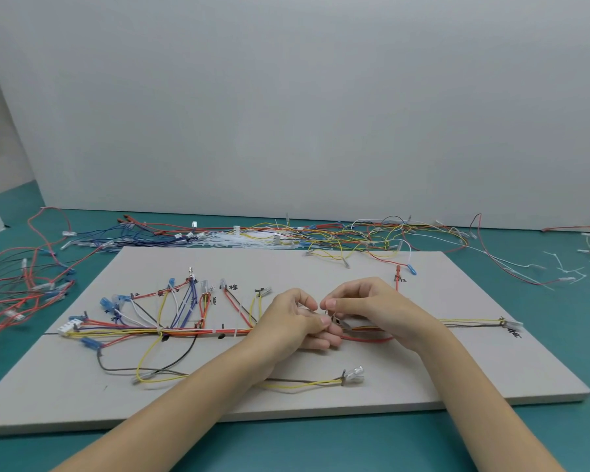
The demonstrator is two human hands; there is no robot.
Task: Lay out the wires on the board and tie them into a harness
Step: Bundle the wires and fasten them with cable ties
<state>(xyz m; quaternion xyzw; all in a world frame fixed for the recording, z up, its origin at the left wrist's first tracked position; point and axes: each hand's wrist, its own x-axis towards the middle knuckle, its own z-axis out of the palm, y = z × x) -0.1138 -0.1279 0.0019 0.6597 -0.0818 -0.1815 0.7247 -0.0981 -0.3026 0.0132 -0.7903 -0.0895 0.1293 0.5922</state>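
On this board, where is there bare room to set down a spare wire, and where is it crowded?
Bare: the board's near right corner, below the trunk bundle, and its far middle strip. Crowded: the left fan of branch wires, the centre where both hands work, and the wire pile behind the board.

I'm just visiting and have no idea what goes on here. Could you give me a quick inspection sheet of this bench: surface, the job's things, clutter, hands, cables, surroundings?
Surface: teal table carrying a grey board with handwritten marks.
Job's things: wire bundle laid along the board's line, with white ties; branches fan up to blue and clear terminals.
Clutter: loose cut ties on the table at right.
Hands: left hand and right hand meet over the bundle, fingers pinching something small there; what it is cannot be told.
Cables: spare wires heaped behind the board, more at left.
Surroundings: plain white wall.
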